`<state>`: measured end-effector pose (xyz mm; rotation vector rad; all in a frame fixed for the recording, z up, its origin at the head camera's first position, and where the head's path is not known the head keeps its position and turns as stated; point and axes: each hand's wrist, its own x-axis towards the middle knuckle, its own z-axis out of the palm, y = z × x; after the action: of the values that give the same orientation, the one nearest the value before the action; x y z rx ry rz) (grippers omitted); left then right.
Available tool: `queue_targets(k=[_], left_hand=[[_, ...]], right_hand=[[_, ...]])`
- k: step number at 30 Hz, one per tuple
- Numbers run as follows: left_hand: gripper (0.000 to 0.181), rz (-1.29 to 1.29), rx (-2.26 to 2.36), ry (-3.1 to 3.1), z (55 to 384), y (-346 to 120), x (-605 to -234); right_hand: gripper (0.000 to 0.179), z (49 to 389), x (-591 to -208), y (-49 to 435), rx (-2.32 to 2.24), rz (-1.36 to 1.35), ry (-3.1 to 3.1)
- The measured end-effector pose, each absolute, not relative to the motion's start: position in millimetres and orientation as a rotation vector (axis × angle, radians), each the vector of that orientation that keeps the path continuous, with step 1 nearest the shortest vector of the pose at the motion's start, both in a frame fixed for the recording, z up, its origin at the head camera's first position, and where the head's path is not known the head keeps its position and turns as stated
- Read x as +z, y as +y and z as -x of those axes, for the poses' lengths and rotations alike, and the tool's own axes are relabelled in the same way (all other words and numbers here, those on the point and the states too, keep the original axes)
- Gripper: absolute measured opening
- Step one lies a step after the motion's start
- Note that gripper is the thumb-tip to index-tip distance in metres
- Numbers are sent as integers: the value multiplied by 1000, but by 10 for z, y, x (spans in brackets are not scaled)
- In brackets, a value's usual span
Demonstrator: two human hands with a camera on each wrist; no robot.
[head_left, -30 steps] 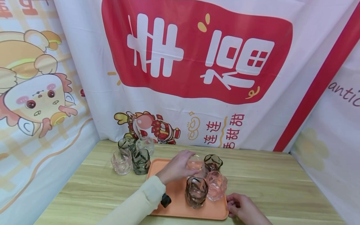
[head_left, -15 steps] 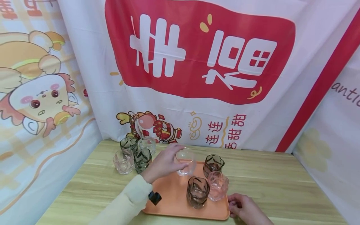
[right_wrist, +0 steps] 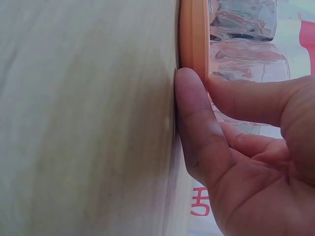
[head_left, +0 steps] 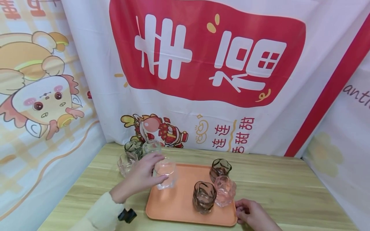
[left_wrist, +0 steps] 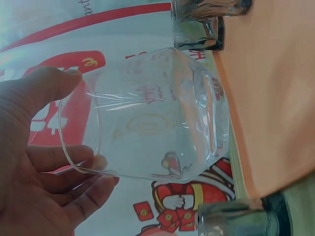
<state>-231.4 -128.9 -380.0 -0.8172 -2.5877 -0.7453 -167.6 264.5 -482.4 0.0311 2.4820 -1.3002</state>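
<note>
My left hand (head_left: 141, 176) grips a clear glass (head_left: 167, 173) near its rim, over the left part of an orange tray (head_left: 176, 208). In the left wrist view the thumb and fingers lie on opposite sides of the rim, and the clear glass's thick base (left_wrist: 216, 118) points toward the tray. My right hand (head_left: 252, 213) pinches the tray's right edge, with thumb and finger at the orange rim (right_wrist: 194, 39) in the right wrist view. On the tray's right side stand a front brown glass (head_left: 204, 197), a back brown glass (head_left: 220, 170) and a clear faceted glass (head_left: 225, 191).
At the table's back left stand a smoky grey glass (head_left: 133, 148), a clear tumbler (head_left: 151, 146) and a pinkish glass (head_left: 126, 163); another dark glass is mostly hidden behind my left hand. A printed cloth (head_left: 199, 128) hangs behind the wooden table (head_left: 277, 179).
My left hand has carried the clear glass leftward, from beside the back brown glass to the tray's left part. The right hand stays at the tray's edge.
</note>
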Motion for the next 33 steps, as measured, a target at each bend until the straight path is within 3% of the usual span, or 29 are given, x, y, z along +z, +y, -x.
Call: queue_targets(k=[18,33], left_hand=[[60,687,-656,-2569,2244,-1924,-3923],[61,629,-623,-2650,2285,-1976,-4120]], right_hand=[[25,1665,-4832,2656,-1303,32,2504],[22,1661,-4834,2645,-1299,33,2524]])
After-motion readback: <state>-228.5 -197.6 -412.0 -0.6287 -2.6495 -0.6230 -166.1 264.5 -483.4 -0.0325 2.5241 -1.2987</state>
